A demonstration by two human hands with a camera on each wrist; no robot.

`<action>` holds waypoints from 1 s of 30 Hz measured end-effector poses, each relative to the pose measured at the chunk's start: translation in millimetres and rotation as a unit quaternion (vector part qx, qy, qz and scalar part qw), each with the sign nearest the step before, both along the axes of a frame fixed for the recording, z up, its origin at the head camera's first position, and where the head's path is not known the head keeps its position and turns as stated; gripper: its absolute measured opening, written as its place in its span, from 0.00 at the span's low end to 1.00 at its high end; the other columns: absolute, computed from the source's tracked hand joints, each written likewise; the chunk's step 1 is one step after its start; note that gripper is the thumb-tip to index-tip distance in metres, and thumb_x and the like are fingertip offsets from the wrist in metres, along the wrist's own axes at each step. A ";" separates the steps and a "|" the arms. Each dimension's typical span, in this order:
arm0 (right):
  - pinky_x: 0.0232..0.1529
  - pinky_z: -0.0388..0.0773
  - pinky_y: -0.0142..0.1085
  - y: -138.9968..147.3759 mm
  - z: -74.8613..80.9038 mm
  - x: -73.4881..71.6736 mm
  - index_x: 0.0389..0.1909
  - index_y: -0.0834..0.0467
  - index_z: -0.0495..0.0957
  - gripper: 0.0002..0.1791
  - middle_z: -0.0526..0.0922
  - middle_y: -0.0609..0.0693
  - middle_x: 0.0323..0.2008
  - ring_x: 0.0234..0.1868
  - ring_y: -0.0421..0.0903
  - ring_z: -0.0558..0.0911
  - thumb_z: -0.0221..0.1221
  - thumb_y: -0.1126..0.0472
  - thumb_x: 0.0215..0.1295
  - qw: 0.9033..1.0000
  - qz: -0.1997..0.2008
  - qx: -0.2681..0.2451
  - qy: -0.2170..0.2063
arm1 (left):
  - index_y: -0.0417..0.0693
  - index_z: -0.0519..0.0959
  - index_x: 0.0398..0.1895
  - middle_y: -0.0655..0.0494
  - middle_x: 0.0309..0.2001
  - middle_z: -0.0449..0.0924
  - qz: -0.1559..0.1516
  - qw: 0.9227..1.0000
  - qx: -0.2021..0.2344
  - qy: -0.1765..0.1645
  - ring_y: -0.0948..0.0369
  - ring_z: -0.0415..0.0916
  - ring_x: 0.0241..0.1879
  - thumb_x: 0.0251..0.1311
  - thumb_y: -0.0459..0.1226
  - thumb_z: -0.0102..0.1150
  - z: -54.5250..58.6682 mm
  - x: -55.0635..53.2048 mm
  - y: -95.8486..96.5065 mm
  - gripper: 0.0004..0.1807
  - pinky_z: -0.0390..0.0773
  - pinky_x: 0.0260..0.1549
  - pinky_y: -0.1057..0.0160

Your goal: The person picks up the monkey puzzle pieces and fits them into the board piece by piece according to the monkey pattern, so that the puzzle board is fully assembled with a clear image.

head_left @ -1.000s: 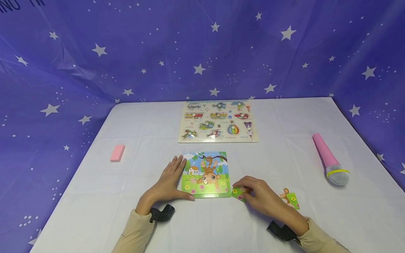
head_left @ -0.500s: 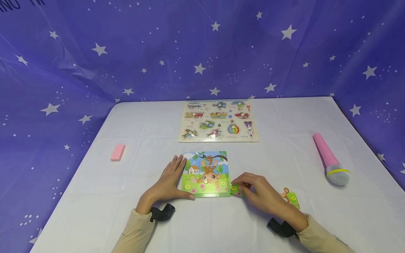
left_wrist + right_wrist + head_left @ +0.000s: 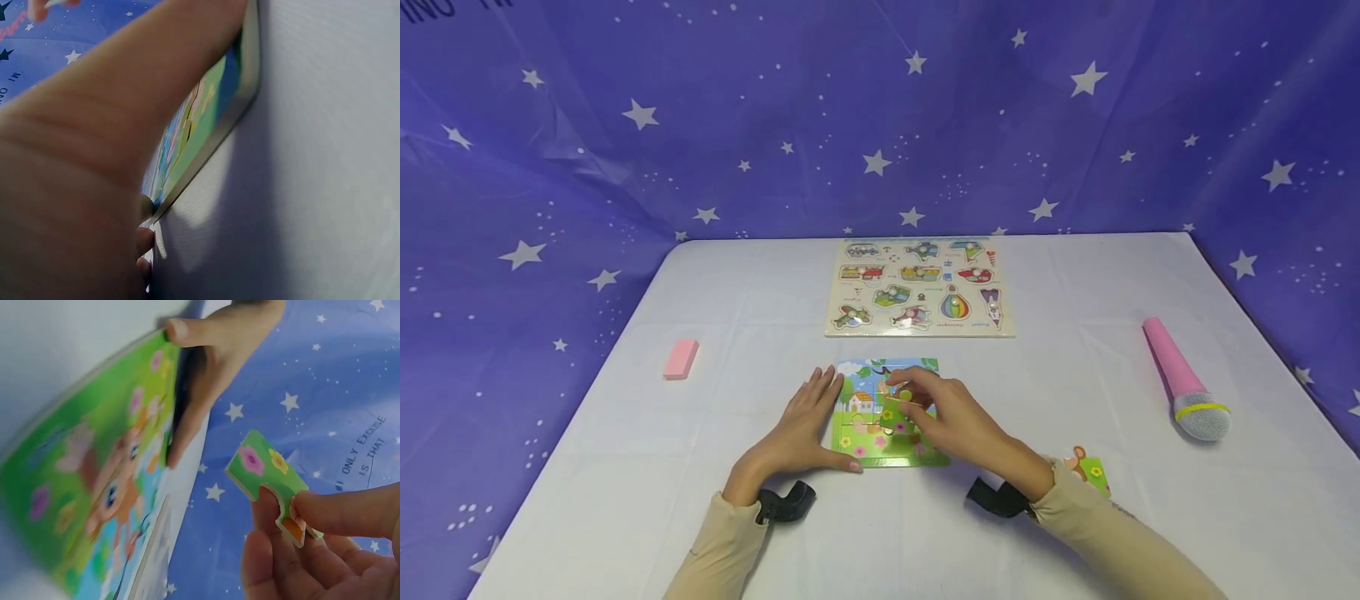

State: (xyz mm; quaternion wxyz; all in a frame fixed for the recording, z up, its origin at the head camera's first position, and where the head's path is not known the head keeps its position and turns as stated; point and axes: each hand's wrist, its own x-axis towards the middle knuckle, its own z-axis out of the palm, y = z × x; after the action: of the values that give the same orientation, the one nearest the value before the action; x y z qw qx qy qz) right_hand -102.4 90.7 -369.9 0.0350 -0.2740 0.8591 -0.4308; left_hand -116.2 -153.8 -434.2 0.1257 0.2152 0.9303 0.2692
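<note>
A square jigsaw board [image 3: 880,457] with a monkey, house and flower picture lies flat at the middle of the table. My left hand [image 3: 797,433] rests along its left side, fingers straight at that edge and thumb at the near left corner. Over the board, my right hand [image 3: 966,421] pinches a green jigsaw piece [image 3: 265,465] with pink and yellow flowers between thumb and fingers. In the right wrist view the piece is raised, apart from the board. A second jigsaw piece [image 3: 1096,473], green with a brown bit and a yellow flower, lies at the right, partly behind my right sleeve.
Behind the board lies a wrapped vehicle peg puzzle [image 3: 921,296]. A pink eraser-like block [image 3: 681,359] sits at the left. At the right lies a pink toy microphone [image 3: 1183,379]. A starry purple cloth [image 3: 820,117] hangs behind the white table.
My right hand has lifted the jigsaw piece from beside the board's near right corner and carried it left, over the board. My left hand has stayed in place.
</note>
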 end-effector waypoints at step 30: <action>0.20 0.65 0.25 -63.2 -27.6 -20.2 0.40 0.60 0.74 0.09 0.75 0.46 0.22 0.20 0.36 0.69 0.57 0.66 0.58 0.991 0.016 0.119 -0.059 | 0.44 0.43 0.71 0.47 0.73 0.34 -0.012 1.000 0.003 0.018 0.50 0.28 0.72 0.32 0.63 0.67 -0.5 0.2 -1.6 0.66 0.37 0.68 0.45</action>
State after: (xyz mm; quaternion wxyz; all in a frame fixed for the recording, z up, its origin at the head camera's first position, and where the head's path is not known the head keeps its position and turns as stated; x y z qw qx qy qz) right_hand -122.6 27.5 -397.5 0.1246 -0.2555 0.8962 -0.3407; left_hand -116.0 -155.4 -434.7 0.1118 0.2318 0.9289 0.2663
